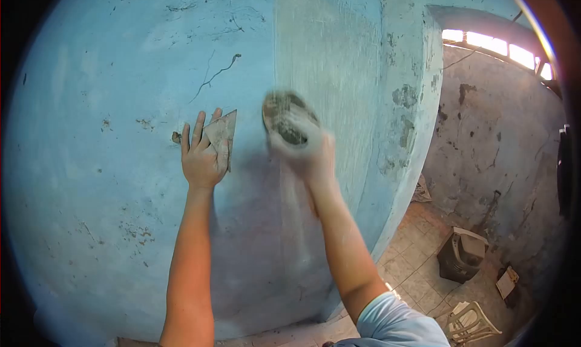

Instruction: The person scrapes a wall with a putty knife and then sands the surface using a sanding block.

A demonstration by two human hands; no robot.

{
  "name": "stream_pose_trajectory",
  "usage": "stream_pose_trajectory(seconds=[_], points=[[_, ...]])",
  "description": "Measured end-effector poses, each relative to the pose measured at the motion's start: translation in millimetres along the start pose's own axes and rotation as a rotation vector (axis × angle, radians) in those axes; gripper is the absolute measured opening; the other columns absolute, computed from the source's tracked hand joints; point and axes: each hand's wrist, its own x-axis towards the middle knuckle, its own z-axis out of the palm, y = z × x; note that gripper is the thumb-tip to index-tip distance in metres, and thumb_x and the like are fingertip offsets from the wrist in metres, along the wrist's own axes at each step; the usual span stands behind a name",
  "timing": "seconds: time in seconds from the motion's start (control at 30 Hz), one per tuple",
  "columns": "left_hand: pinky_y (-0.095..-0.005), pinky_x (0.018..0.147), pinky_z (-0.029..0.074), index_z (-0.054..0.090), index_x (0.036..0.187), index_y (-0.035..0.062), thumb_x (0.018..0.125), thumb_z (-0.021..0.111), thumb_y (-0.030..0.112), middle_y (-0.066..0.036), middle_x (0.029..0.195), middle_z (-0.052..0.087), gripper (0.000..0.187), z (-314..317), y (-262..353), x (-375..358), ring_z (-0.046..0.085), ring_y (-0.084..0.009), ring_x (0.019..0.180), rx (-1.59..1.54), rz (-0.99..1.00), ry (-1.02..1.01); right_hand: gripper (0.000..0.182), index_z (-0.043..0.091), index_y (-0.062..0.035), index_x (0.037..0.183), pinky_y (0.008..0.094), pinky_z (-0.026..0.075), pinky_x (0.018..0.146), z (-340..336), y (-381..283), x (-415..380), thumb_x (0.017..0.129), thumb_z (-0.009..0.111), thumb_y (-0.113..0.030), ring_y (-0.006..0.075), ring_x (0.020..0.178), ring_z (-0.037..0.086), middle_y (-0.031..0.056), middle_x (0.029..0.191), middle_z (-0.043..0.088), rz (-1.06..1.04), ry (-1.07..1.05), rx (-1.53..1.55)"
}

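Note:
My right hand (299,141), smeared by motion, is wrapped round an oval brown block (290,100) with a dark middle. The block lies against the blue wall (133,62), right at the line where smooth paint meets a paler, streaked strip (324,56). To the left, my left hand (201,159) presses on the wall with its fingers pointing up and spread. A thin, dusty grey triangular piece (223,132), like a scraper blade or folded sandpaper, is tucked between its thumb and fingers. Dust coats both hands.
Cracks (218,75) and chipped patches mark the wall. At the right, past the wall's edge (417,147), a doorway shows another room with a tiled floor (411,244), a dark boxy old television (463,256), a chair (472,323) and barred windows (484,42).

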Motion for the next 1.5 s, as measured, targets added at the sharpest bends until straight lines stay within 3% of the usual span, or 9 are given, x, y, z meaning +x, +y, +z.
stream_pose_trajectory(seconds=[0.17,0.27,0.37,0.47,0.57,0.8,1.0,1.3,1.5], points=[[-0.0512,0.127,0.031,0.074,0.135,0.0183,0.108,0.044,0.032,0.006,0.155,0.061,0.042,0.8,-2.6,-2.4,0.049,-0.0250,0.150,-0.022,0.013,-0.013,0.053,0.082,-0.0094,0.116,0.0420,0.059,0.098,8.5,-5.3,140.0,0.075,0.083,-0.043,0.0369,0.106,0.077,0.0210,0.112,0.079,0.010,0.036,-0.028],[-0.0515,0.127,0.030,0.073,0.136,0.0167,0.108,0.044,0.031,0.005,0.156,0.061,0.043,0.9,-2.6,-2.5,0.049,-0.0266,0.150,-0.029,0.011,-0.013,0.061,0.082,-0.0104,0.119,0.0436,0.058,0.100,8.8,-19.4,226.5,0.075,0.084,-0.053,0.0340,0.108,0.077,0.0229,0.117,0.078,0.047,0.017,-0.176],[-0.0514,0.126,0.031,0.073,0.136,0.0156,0.109,0.044,0.031,0.005,0.155,0.061,0.043,1.1,-2.2,-1.9,0.049,-0.0269,0.150,-0.037,0.009,-0.001,0.058,0.082,0.0009,0.109,0.0406,0.062,0.073,-7.2,-44.7,285.5,0.081,0.084,-0.050,0.0280,0.079,0.080,0.0222,0.091,0.080,0.096,-0.031,-0.075],[-0.0511,0.126,0.031,0.073,0.136,0.0153,0.109,0.043,0.033,0.005,0.155,0.061,0.044,1.7,-5.0,-1.2,0.049,-0.0267,0.151,-0.022,0.015,-0.013,0.055,0.083,-0.0006,0.108,0.0404,0.062,0.072,-7.5,-42.4,288.2,0.081,0.084,-0.048,0.0276,0.077,0.079,0.0214,0.092,0.081,0.148,-0.014,-0.042],[-0.0508,0.126,0.031,0.073,0.136,0.0162,0.110,0.043,0.033,0.005,0.155,0.061,0.044,1.5,-3.5,-1.9,0.049,-0.0264,0.151,-0.021,0.016,-0.016,0.063,0.081,-0.0073,0.122,0.0433,0.057,0.102,2.1,-11.2,238.0,0.076,0.084,-0.051,0.0332,0.110,0.076,0.0214,0.118,0.079,0.003,-0.056,-0.020],[-0.0505,0.126,0.033,0.077,0.130,0.0172,0.109,0.045,0.035,0.008,0.153,0.063,0.042,-1.2,1.3,0.2,0.050,-0.0244,0.149,-0.027,-0.005,0.009,0.048,0.078,-0.0018,0.121,0.0390,0.059,0.102,-5.3,19.1,-32.6,0.079,0.088,-0.023,0.0313,0.122,0.072,0.0166,0.133,0.074,-0.045,-0.084,0.028],[-0.0505,0.126,0.032,0.073,0.137,0.0178,0.110,0.043,0.035,0.009,0.155,0.061,0.044,-0.3,0.9,-2.4,0.049,-0.0247,0.150,-0.002,0.002,-0.016,0.047,0.079,-0.0023,0.119,0.0378,0.062,0.099,-18.9,11.3,-178.0,0.078,0.090,-0.023,0.0296,0.118,0.074,0.0161,0.138,0.071,0.171,-0.151,-0.067],[-0.0507,0.127,0.031,0.074,0.137,0.0174,0.110,0.042,0.035,0.008,0.156,0.060,0.045,-1.0,-0.2,-1.2,0.049,-0.0252,0.151,-0.014,-0.003,-0.026,0.049,0.080,-0.0040,0.118,0.0421,0.057,0.103,4.3,13.6,22.6,0.080,0.085,-0.034,0.0349,0.121,0.072,0.0193,0.135,0.072,-0.018,0.017,-0.043],[-0.0513,0.128,0.029,0.074,0.137,0.0155,0.109,0.042,0.033,0.005,0.156,0.060,0.046,0.2,-1.9,-5.1,0.048,-0.0275,0.152,-0.048,0.001,-0.033,0.051,0.084,-0.0151,0.114,0.0408,0.060,0.097,8.7,-18.0,209.2,0.075,0.082,-0.049,0.0337,0.107,0.077,0.0123,0.114,0.081,-0.037,-0.020,-0.129]])
